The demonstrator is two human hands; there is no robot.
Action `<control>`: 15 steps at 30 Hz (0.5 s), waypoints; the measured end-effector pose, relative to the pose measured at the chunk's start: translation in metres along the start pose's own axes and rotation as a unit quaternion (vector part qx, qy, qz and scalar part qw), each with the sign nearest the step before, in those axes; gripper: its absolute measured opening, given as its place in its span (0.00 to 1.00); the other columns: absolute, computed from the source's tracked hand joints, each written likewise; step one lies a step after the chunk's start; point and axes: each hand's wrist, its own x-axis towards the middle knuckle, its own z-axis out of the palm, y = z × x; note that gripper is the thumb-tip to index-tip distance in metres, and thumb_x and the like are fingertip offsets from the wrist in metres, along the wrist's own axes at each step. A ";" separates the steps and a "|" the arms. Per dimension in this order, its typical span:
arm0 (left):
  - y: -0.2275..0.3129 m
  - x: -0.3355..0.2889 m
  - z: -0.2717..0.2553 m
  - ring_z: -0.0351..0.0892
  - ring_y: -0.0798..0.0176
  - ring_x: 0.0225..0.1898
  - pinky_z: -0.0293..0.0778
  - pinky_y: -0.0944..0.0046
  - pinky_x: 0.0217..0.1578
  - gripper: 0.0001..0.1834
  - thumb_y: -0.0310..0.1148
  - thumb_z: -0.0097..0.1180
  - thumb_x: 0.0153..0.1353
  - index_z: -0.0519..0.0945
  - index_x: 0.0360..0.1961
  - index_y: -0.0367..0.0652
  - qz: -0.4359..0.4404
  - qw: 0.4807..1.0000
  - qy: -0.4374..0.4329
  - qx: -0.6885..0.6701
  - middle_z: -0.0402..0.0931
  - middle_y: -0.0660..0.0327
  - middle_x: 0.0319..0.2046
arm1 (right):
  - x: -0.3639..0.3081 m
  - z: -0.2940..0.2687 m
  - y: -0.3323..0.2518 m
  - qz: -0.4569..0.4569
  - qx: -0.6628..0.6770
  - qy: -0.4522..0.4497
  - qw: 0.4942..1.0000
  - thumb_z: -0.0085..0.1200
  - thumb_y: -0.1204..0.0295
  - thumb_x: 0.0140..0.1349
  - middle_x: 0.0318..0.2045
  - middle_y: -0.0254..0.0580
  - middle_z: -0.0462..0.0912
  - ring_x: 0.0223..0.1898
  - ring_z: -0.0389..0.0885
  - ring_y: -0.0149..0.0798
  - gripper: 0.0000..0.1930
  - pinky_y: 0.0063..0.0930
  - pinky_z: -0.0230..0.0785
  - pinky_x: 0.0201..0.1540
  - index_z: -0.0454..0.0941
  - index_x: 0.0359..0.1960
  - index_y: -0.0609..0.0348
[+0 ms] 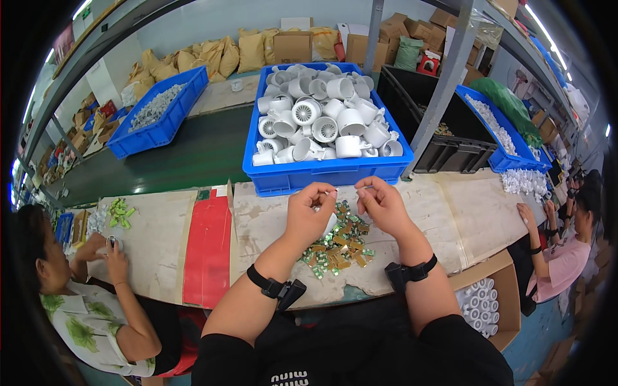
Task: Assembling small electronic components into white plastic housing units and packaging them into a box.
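Observation:
My left hand (311,211) is raised over the table with its thumb and fingers closed in a pinch. A tiny dark bit shows at its fingertips, too small to name. Beside its palm a smooth white part (331,224) peeks out, mostly hidden, and whether the hand holds it is unclear. Level with it, my right hand (385,207) also pinches, thumb against forefinger; whatever lies between them is too small to make out. A gap separates the two hands. Below them spreads a heap of small green circuit boards with brown-yellow pieces (339,248).
Just beyond my hands a blue crate (328,172) brims with white plastic housings (325,128). A black crate (450,151) stands right of it, behind a grey post (444,83). At lower right sits a carton (508,302) of white parts. Co-workers sit on both sides.

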 end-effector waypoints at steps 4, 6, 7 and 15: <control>0.002 -0.001 0.000 0.81 0.73 0.26 0.75 0.67 0.30 0.03 0.25 0.65 0.68 0.85 0.40 0.37 0.080 0.988 -0.016 0.130 0.82 0.64 0.22 | 0.001 0.016 0.015 -0.101 0.124 -0.005 0.987 0.54 0.74 0.80 0.31 0.32 0.82 0.36 0.81 0.26 0.10 0.23 0.70 0.34 0.71 0.57 0.61; 0.010 -0.002 0.001 0.81 0.71 0.25 0.75 0.66 0.30 0.03 0.25 0.65 0.67 0.85 0.40 0.37 0.103 0.981 -0.018 0.163 0.83 0.62 0.23 | 0.002 0.015 0.018 -0.135 0.071 -0.029 0.988 0.53 0.77 0.79 0.34 0.36 0.87 0.35 0.82 0.27 0.11 0.23 0.72 0.34 0.67 0.57 0.59; 0.013 -0.003 0.001 0.81 0.69 0.25 0.75 0.66 0.30 0.04 0.25 0.65 0.67 0.85 0.41 0.37 0.126 0.973 -0.020 0.195 0.83 0.61 0.23 | 0.001 0.014 0.016 -0.135 0.072 -0.029 0.988 0.53 0.77 0.79 0.34 0.36 0.87 0.35 0.82 0.27 0.11 0.23 0.72 0.34 0.67 0.57 0.59; 0.020 -0.004 0.001 0.80 0.68 0.25 0.75 0.66 0.29 0.03 0.24 0.66 0.65 0.85 0.38 0.37 0.146 0.964 -0.028 0.219 0.83 0.59 0.24 | -0.003 0.014 0.005 -0.037 0.102 0.052 0.993 0.69 0.76 0.68 0.30 0.37 0.90 0.27 0.83 0.24 0.08 0.21 0.76 0.31 0.87 0.44 0.68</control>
